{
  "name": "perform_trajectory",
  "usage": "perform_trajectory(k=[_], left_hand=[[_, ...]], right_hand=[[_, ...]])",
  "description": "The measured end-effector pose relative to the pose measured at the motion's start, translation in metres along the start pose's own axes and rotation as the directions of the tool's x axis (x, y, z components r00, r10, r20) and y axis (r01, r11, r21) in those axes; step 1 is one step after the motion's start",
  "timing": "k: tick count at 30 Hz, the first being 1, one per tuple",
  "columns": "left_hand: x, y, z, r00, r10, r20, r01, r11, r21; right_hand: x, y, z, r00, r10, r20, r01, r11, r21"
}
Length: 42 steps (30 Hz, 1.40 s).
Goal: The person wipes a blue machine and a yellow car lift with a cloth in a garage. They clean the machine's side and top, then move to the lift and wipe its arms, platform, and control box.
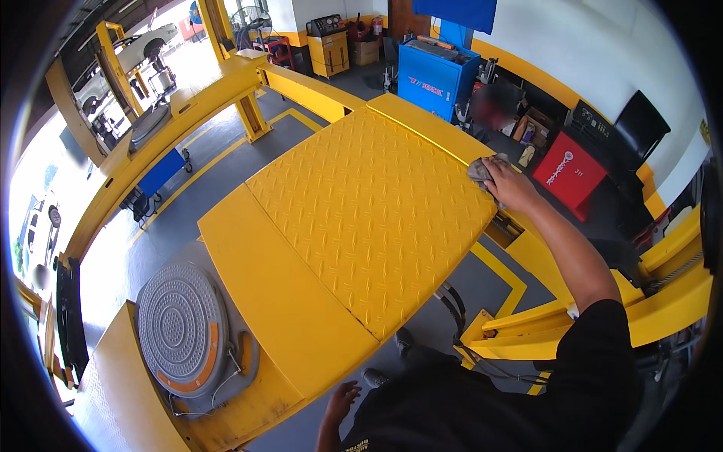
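Observation:
A yellow plate with a raised tread pattern [361,203] fills the middle of the view, part of a yellow car lift. At its far right edge, my right hand [510,183] is closed on a crumpled grey cloth [479,172] and presses it against the metal. My right arm is stretched well out from the body. Low in the view, my left hand [343,401] hangs beside my dark shirt near the plate's front edge. Its fingers are loosely bent and hold nothing.
A round grey turntable [181,328] with an orange band sits in the runway at left. Beyond the plate stand a blue cabinet [433,79] and a red cabinet [570,173]. A yellow lift beam [602,331] and dark hoses [453,303] lie at right.

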State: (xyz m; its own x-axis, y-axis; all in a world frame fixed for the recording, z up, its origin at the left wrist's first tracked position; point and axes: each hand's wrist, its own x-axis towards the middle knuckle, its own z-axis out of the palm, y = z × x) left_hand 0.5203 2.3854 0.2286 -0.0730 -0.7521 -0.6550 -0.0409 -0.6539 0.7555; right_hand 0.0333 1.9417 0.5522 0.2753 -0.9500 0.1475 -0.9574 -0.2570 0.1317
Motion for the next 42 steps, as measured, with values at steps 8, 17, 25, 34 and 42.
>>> perform_trajectory(k=[8,17,25,34,42], left_hand=[[-0.134,0.311,0.026,0.682,0.612,0.401,-0.716,0.67,0.195],[-0.131,0.316,0.015,0.417,0.803,-0.427,-0.5,0.594,0.63],[-0.111,0.298,0.019,0.273,0.842,-0.465,-0.46,0.538,0.706],[-0.125,0.292,0.023,0.377,0.8,-0.467,-0.473,0.599,0.646],[-0.102,0.265,0.033,0.296,0.601,-0.742,-0.579,0.731,0.361]], right_hand=[[0.012,0.031,0.013,0.931,-0.164,-0.327,0.131,0.984,-0.12],[0.064,0.094,-0.001,0.963,0.188,-0.193,-0.15,0.969,0.194],[0.03,0.056,-0.068,0.705,0.332,-0.627,-0.091,0.919,0.385],[0.002,-0.012,0.027,0.98,0.155,0.127,-0.181,0.958,0.223],[0.098,-0.017,0.038,0.98,-0.157,0.12,0.136,0.977,0.165]])
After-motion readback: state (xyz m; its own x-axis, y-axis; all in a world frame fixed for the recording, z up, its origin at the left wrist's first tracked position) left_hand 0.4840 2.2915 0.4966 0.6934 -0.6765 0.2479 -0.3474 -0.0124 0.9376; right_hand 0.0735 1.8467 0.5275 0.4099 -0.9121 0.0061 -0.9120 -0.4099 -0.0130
